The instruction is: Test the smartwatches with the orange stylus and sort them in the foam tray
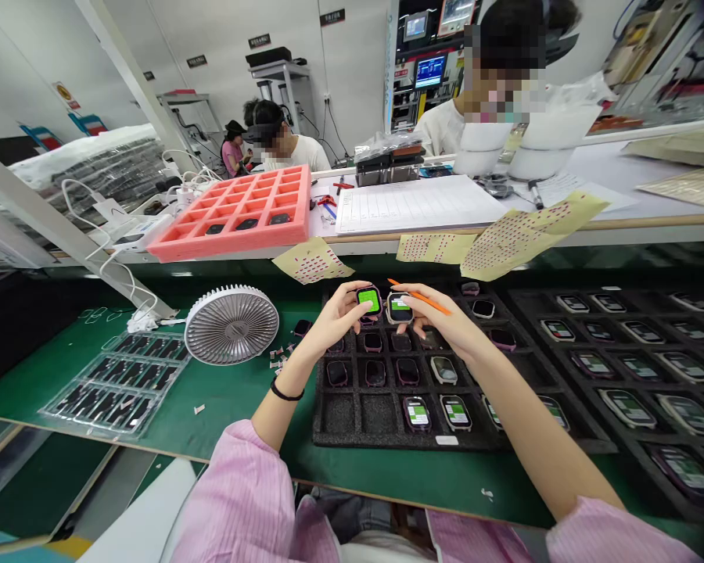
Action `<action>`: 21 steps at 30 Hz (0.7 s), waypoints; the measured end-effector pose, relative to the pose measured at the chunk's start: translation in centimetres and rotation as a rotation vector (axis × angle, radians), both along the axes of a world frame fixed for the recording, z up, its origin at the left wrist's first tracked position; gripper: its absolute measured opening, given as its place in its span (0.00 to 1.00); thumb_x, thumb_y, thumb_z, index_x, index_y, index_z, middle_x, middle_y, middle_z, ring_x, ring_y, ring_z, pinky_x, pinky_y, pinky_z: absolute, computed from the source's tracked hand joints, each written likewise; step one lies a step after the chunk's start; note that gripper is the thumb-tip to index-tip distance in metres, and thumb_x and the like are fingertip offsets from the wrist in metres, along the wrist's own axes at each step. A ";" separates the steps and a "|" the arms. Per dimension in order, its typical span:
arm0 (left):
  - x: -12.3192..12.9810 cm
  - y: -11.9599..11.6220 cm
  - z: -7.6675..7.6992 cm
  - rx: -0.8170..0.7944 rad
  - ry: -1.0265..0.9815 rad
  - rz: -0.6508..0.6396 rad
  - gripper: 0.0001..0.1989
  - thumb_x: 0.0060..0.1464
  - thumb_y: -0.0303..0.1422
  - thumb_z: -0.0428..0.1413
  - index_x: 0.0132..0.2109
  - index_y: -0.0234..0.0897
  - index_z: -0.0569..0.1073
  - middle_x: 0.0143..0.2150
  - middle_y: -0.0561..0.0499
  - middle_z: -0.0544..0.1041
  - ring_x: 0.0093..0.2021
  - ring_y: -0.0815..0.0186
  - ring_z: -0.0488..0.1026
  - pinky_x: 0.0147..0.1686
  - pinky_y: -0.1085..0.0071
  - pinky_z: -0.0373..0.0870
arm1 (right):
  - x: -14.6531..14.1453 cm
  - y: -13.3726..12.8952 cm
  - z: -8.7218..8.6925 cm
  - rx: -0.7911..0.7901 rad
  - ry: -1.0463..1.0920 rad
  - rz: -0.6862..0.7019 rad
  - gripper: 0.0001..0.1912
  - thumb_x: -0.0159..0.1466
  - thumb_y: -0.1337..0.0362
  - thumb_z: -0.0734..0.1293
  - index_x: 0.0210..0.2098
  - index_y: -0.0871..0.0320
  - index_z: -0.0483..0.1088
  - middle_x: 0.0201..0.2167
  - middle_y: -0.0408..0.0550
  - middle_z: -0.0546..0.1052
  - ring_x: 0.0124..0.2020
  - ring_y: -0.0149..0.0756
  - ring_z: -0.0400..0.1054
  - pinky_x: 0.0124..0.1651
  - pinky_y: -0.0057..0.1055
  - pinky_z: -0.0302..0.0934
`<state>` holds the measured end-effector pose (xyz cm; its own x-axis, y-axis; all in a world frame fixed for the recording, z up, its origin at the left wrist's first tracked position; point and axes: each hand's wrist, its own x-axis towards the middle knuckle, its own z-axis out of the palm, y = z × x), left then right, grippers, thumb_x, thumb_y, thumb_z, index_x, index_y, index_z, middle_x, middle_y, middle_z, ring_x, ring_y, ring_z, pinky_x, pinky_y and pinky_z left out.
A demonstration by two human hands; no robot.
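Note:
Held up over the black foam tray (337,418) are two smartwatch bodies without straps. My left hand (341,314) is closed on a purple-rimmed smartwatch (369,301) with a bright green screen, the thumb lying on its face. Beside it, my right hand (440,313) grips a light-rimmed smartwatch (398,308) showing a green and white screen. An orange stylus-like stick (419,295) is also tucked in the right hand's fingers. Below the hands, several more watches sit in the tray's pockets, some with lit screens and others dark. My right forearm hides part of the tray.
A second black tray (587,371) full of watches lies to the right. On the left are a round white fan (232,324) and a clear plastic tray of black parts (117,383). A pink foam tray (235,207) and papers (416,205) occupy the shelf ahead. Co-workers sit beyond.

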<state>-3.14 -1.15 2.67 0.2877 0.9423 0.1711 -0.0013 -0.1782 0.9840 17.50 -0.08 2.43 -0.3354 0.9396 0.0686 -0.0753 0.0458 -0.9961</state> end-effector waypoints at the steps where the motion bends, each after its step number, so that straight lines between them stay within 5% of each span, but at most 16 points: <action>1: 0.1 0.0 0.0 0.000 -0.007 0.007 0.21 0.55 0.38 0.59 0.53 0.36 0.65 0.45 0.45 0.73 0.38 0.67 0.73 0.24 0.79 0.65 | 0.0 0.0 0.0 -0.001 0.003 -0.007 0.21 0.59 0.53 0.69 0.49 0.57 0.70 0.40 0.52 0.76 0.25 0.34 0.74 0.17 0.24 0.56; 9: 0.0 0.3 -0.2 -0.013 -0.011 0.031 0.19 0.57 0.42 0.55 0.52 0.36 0.66 0.44 0.46 0.73 0.35 0.69 0.72 0.24 0.78 0.66 | 0.1 0.1 -0.1 -0.019 0.027 -0.016 0.19 0.61 0.54 0.68 0.49 0.56 0.71 0.36 0.50 0.77 0.25 0.33 0.74 0.17 0.24 0.56; 12: -0.1 0.3 -0.4 0.037 0.023 -0.014 0.23 0.53 0.38 0.61 0.53 0.37 0.65 0.48 0.45 0.72 0.40 0.67 0.73 0.29 0.77 0.68 | 0.0 0.1 -0.1 -0.023 0.022 -0.012 0.19 0.61 0.54 0.68 0.48 0.56 0.71 0.30 0.47 0.76 0.25 0.35 0.74 0.16 0.23 0.56; 16: 0.0 0.0 -0.7 0.211 0.131 -0.076 0.26 0.50 0.33 0.64 0.54 0.38 0.64 0.53 0.43 0.71 0.48 0.63 0.73 0.40 0.72 0.71 | -0.5 0.0 -0.4 -0.017 -0.013 -0.008 0.21 0.60 0.53 0.67 0.49 0.56 0.71 0.29 0.47 0.75 0.26 0.36 0.75 0.16 0.24 0.57; 21: 0.6 0.0 -1.2 0.583 0.484 0.032 0.21 0.49 0.33 0.64 0.50 0.38 0.70 0.50 0.44 0.71 0.51 0.59 0.70 0.47 0.64 0.70 | -1.0 0.0 -1.4 0.056 -0.157 -0.038 0.23 0.61 0.51 0.65 0.51 0.56 0.70 0.38 0.50 0.75 0.24 0.33 0.70 0.19 0.28 0.61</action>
